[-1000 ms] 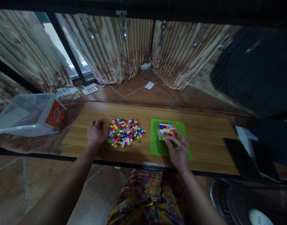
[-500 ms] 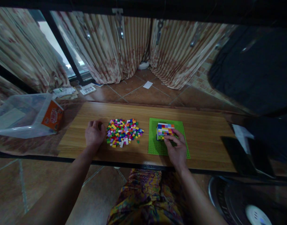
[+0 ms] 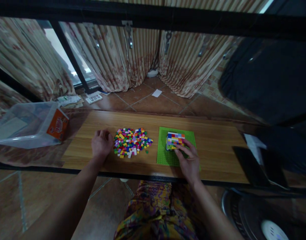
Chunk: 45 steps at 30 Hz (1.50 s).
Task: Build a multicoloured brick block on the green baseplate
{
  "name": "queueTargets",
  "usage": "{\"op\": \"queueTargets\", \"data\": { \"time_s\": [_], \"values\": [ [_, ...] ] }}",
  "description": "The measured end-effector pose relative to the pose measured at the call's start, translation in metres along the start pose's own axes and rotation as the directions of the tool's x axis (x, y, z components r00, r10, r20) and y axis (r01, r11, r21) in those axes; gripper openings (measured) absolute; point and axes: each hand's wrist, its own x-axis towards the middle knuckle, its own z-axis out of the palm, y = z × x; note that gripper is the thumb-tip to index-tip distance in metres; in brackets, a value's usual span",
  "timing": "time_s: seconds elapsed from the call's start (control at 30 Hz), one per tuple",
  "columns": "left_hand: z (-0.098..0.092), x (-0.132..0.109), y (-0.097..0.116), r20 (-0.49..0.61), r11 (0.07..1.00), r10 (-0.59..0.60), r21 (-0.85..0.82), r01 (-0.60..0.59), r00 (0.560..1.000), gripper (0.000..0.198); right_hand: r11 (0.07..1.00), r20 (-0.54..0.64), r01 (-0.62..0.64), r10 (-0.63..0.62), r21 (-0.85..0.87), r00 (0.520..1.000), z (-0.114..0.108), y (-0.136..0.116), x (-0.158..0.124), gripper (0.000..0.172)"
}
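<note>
On the wood-grain worktop (image 3: 217, 146), a studded green baseplate (image 3: 165, 157) bears a multicoloured brick block (image 3: 175, 139), its near edge pinched by fingers of the right hand (image 3: 190, 163). Left of the baseplate lie loose bricks (image 3: 131, 141), then the left hand (image 3: 101, 144), fingers curled narrow. Farther left, a clear tub (image 3: 20, 128) has an unreadable orange label (image 3: 58, 125).

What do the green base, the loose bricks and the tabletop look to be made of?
The green baseplate looks like matte moulded plastic: thin, flat, one even bright colour. The loose bricks are probably hard plastic too: small blocks in saturated solid colours. The tabletop shows pale wood grain with a soft sheen; solid wood or laminate, I cannot tell.
</note>
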Motion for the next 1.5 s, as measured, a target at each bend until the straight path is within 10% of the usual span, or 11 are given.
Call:
{"op": "queueTargets", "data": {
  "time_s": [0.2,0.5,0.9,1.5],
  "values": [
    [-0.001,0.000,0.000,-0.005,1.000,0.007,-0.016,-0.007,1.000,0.027,0.997,-0.178,-0.075,0.080,0.031,0.981,-0.014,-0.008,-0.010,0.023],
    [-0.001,-0.002,0.001,-0.009,1.000,0.018,0.007,-0.018,1.000,0.027,0.998,0.305,0.057,-0.052,-0.008,0.951,0.032,-0.043,-0.037,0.019],
    [-0.002,-0.002,0.003,0.000,1.000,-0.001,0.005,0.001,1.000,0.026,0.912,0.404,0.310,-0.186,-0.267,0.896,0.088,-0.046,-0.032,0.018],
    [0.001,-0.002,0.001,-0.014,1.000,0.012,-0.011,-0.012,1.000,0.025,0.967,0.149,0.177,-0.150,-0.186,0.977,0.007,-0.027,-0.005,0.026]
  ]
}}
